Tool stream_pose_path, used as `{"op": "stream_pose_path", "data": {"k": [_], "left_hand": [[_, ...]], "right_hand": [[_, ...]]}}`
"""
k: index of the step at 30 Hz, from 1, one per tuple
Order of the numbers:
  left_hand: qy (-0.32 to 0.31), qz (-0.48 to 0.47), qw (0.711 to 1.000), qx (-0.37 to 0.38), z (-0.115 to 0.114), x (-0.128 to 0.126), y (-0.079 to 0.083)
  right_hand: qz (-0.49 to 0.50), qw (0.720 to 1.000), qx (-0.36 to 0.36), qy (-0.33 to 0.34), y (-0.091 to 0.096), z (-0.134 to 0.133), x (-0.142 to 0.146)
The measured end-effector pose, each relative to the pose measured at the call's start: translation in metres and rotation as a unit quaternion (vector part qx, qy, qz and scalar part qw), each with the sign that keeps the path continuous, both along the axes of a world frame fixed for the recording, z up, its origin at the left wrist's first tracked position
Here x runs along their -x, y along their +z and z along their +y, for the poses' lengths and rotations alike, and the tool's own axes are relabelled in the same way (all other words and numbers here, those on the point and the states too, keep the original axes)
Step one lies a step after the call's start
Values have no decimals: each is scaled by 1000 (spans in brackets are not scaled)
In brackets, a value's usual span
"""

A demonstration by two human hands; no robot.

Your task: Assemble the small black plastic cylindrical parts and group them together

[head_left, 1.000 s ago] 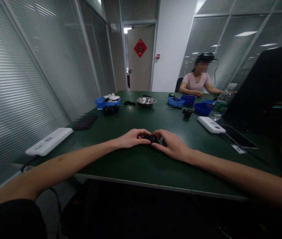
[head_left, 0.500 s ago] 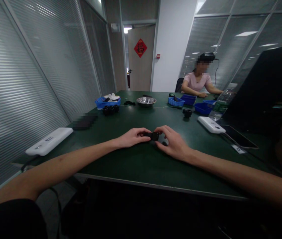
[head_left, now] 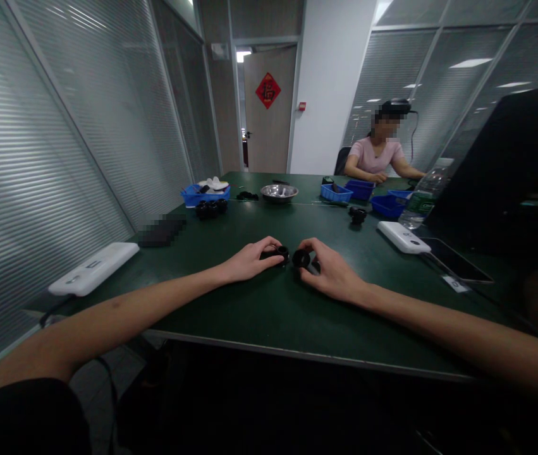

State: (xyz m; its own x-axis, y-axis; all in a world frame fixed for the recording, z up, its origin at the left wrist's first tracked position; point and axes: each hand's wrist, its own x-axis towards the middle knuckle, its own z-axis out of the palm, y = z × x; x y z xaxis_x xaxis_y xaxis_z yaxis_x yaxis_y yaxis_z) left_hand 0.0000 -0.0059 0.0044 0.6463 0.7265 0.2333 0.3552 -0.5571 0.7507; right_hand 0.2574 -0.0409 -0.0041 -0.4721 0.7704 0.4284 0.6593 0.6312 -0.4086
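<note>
My left hand rests on the green table, its fingers closed round a small black ring-shaped part. My right hand lies just to the right and grips a second small black round part. The two parts sit a little apart, with a narrow gap between them. Both forearms stretch out over the table's near edge.
White power banks lie at left and right, with a phone and a water bottle nearby. Blue trays, black parts, a metal bowl and a seated person are at the far end.
The black piece held between both hands has come apart into two parts. My hands have drawn slightly away from each other, each keeping one part.
</note>
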Motion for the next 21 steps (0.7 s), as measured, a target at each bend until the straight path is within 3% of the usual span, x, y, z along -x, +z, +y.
{"op": "stream_pose_path", "data": {"k": [8,12,15,19,21], "left_hand": [[24,145,979,-138,2,-3,-11],[58,123,975,-175,-2,-2,-8],[79,50,957,-273,-18,-3,8],[-36,-17,897,-440,-67,-5,33],[-123,-22,873,-472,-100,-2,39]], "right_hand": [[-51,998,16,-35,-2,2,2],[-56,997,15,-41,-3,2,2],[-65,997,13,-39,-2,1,2],[-72,997,2,-29,-2,0,3],[-73,997,1,-27,-2,0,3]]}}
